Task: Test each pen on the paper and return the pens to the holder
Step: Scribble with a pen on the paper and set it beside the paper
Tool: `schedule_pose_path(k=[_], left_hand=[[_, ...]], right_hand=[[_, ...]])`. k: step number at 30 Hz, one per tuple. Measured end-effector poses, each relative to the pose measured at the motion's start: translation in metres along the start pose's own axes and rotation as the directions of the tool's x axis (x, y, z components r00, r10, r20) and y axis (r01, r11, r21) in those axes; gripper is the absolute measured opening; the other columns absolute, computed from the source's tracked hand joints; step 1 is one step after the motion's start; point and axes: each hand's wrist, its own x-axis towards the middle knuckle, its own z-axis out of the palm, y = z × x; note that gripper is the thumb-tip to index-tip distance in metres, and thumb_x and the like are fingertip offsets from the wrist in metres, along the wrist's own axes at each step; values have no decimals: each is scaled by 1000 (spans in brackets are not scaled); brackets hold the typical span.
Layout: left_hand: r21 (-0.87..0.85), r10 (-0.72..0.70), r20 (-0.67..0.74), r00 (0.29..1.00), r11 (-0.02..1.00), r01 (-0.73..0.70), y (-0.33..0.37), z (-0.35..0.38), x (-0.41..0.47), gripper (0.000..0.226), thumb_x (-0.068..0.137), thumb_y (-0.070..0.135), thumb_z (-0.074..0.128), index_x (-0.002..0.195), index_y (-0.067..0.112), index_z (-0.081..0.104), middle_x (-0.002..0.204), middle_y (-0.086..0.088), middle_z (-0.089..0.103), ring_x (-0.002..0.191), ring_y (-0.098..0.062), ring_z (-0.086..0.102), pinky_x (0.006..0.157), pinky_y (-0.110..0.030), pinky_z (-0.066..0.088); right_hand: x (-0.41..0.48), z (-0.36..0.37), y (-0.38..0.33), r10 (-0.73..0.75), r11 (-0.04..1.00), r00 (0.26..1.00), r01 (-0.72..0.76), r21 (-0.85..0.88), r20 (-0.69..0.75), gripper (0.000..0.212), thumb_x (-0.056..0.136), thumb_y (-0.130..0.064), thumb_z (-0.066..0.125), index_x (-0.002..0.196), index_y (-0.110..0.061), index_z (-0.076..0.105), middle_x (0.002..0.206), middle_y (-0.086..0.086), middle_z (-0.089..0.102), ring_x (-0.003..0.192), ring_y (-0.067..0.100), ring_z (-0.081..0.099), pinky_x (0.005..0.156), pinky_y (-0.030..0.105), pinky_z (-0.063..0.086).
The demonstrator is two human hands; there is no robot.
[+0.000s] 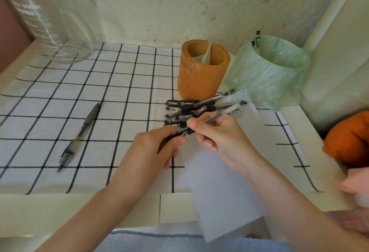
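Note:
My right hand (219, 137) grips a clear-barrelled pen (221, 114) with a black grip, its rear end pointing up to the right. My left hand (155, 145) pinches the pen's cap end at about the tip. Both hands hover over the white paper (221, 181), which carries small scribbles near its far end. A heap of several black capped pens (183, 109) lies just beyond my hands. Behind it stands the orange holder (201, 71), with only some clear plastic wrap inside. A lone grey pen (79, 133) lies apart on the left.
A white cloth with a black grid (99, 91) covers the table. A green-bagged bin (273, 71) with two pens stands at the back right. A glass jug (50, 21) is at the back left. An orange cloth bundle (349, 137) sits at the right edge.

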Motion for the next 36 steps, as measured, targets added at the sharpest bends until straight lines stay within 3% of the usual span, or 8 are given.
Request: schedule_pose_path(k=[8,13,18,21,23,29,32,36], left_hand=[[165,130,-38,991,979,-123,0,-2,0,22,88,21,59,69,10,59,53,9,46,52,-5,45,50,-9,32],[105,109,-35,993,989,-105,-3,-1,-1,19,88,23,58,74,11,63,55,7,49,51,-5,44,50,-9,32],[91,110,-42,993,990,-105,0,-1,1,19,88,21,59,69,25,59,61,16,53,50,-3,46,50,-8,32],[157,116,-59,992,982,-105,3,-5,5,29,88,30,57,63,40,45,52,14,52,49,-1,48,48,-8,33],[223,87,-72,994,972,-69,1,-8,6,19,86,40,52,68,37,50,53,12,51,54,0,49,49,-10,34],[355,116,-109,987,932,-70,-10,-15,8,41,79,58,38,95,29,62,75,13,60,65,-7,54,51,-16,38],[375,110,-139,984,926,-50,-13,-16,10,43,83,53,43,116,29,58,91,15,59,76,-2,55,58,-15,42],[404,74,-178,981,915,5,-21,-19,9,26,91,32,53,115,27,59,92,15,59,77,-4,56,61,-13,41]], right_hand=[[-1,2,-1,20,1000,999,-20,5,40,16,78,-12,71,63,-14,65,45,-2,52,36,7,38,37,15,28],[-1,2,0,7,1000,998,-7,-1,67,13,68,-23,73,59,-18,65,48,2,55,38,8,39,38,16,29],[0,3,1,-20,1000,998,19,20,65,13,68,-26,72,62,-17,65,49,1,54,39,9,39,39,16,29],[2,1,-1,-28,995,997,20,98,73,24,71,-29,68,82,-7,69,55,1,58,46,10,44,42,16,35],[5,-10,-6,-22,986,1000,19,167,20,38,75,-32,65,96,0,65,59,1,60,49,10,48,44,16,39],[15,-33,-16,-100,969,982,133,208,-161,14,85,-17,61,84,-4,66,61,3,62,50,11,50,45,18,40],[18,-32,-15,-131,970,963,174,170,-235,12,91,-11,57,82,-6,63,62,4,62,50,12,51,46,20,41],[23,-37,-17,-163,967,924,220,130,-345,4,92,-8,57,92,-6,61,60,2,64,49,11,52,47,20,43]])
